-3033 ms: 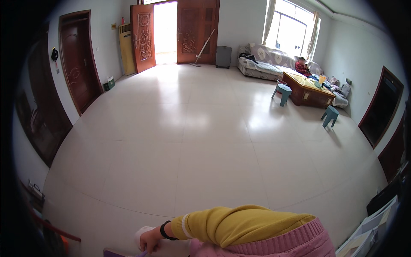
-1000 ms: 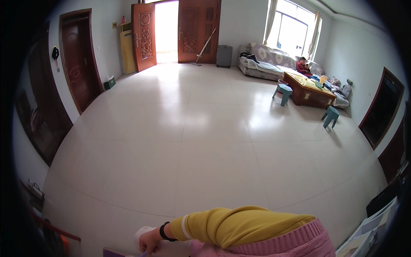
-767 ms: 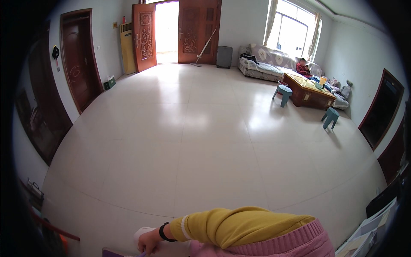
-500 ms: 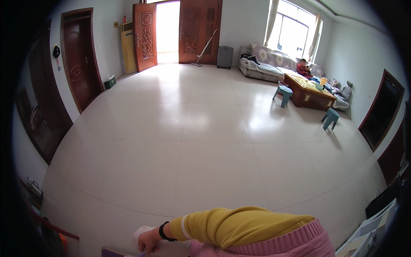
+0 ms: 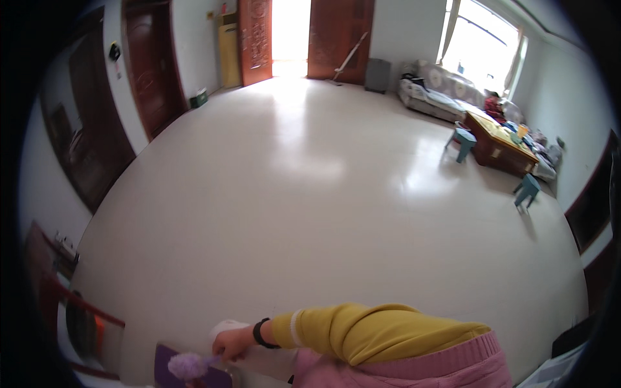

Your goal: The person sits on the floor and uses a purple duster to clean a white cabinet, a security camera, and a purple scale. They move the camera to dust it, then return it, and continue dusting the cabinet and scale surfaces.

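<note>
My right hand (image 5: 230, 341) reaches leftward across the bottom of the view, in a yellow sleeve (image 5: 369, 331) with a black wristband (image 5: 260, 333). Its fingers are closed on the thin stem of a small purple fluffy duster (image 5: 187, 365), whose head hangs just left of the hand over a flat purple thing (image 5: 164, 357). A white rounded object (image 5: 226, 325) sits right behind the hand. My left hand is out of view. A pink garment (image 5: 414, 368) fills the lower edge under the arm.
A wide glossy white tiled floor (image 5: 310, 194) stretches ahead. Brown wooden doors (image 5: 152, 64) line the left wall, and an open doorway (image 5: 291, 29) lies at the back. A sofa (image 5: 440, 97), a wooden table (image 5: 495, 142) and teal stools (image 5: 464, 141) stand at the right. A red frame (image 5: 71, 304) is at lower left.
The hand has come up slightly, and the purple fluffy duster head now shows to its left; the view has shifted a little downward.
</note>
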Demonstrator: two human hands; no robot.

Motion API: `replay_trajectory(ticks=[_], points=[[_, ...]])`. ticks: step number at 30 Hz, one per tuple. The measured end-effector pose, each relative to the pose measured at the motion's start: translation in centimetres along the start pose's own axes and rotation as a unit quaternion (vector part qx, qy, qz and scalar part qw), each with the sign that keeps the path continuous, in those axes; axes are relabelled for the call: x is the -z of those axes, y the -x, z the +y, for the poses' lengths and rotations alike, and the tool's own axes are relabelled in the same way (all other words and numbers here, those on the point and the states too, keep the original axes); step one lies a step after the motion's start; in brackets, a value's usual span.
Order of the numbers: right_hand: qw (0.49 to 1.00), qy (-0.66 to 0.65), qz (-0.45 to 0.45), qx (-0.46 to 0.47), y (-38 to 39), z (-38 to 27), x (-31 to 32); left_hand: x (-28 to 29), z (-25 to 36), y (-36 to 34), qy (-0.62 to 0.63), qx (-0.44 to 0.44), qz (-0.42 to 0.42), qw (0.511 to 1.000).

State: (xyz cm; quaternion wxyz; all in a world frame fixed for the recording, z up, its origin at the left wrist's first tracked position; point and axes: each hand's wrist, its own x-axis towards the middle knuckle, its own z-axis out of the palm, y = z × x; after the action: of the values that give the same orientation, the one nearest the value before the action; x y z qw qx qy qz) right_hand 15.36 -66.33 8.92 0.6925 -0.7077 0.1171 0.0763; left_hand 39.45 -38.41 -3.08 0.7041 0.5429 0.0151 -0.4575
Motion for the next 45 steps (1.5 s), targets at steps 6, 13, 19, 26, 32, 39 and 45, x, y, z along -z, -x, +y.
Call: replay_trajectory(ticks=[6, 13, 19, 26, 32, 39, 45], points=[[0.998, 0.025, -0.019, -0.047, -0.9, -0.1, 0.8, -4.1, -1.5, 1.8, -0.005, -0.010, -0.105, 0.994], [0.996, 0.034, -0.052, -0.057, -2.5, -1.5, -1.0, -9.7, 1.5, 6.3, -0.256, -0.023, -0.075, 0.963], [0.995, 0.016, -0.073, -0.072, -4.9, -2.7, -1.9, -11.7, 4.8, 11.1, -0.361, -0.164, 0.001, 0.918], [0.990, 0.007, -0.141, -0.025, -6.0, -2.7, -4.2, -10.4, 3.7, 22.6, -0.479, -0.207, 0.114, 0.846], [0.985, 0.021, -0.168, -0.027, -6.7, -2.8, -5.2, -7.9, -3.8, 32.1, -0.447, 0.030, 0.071, 0.891], [0.981, 0.023, -0.191, -0.025, -7.2, -3.2, -5.9, -4.7, -15.1, 41.2, -0.345, 0.250, 0.158, 0.891], [0.983, 0.024, -0.182, -0.010, -6.4, -2.7, -5.3, -2.4, -21.0, 43.5, -0.127, 0.340, 0.235, 0.902]])
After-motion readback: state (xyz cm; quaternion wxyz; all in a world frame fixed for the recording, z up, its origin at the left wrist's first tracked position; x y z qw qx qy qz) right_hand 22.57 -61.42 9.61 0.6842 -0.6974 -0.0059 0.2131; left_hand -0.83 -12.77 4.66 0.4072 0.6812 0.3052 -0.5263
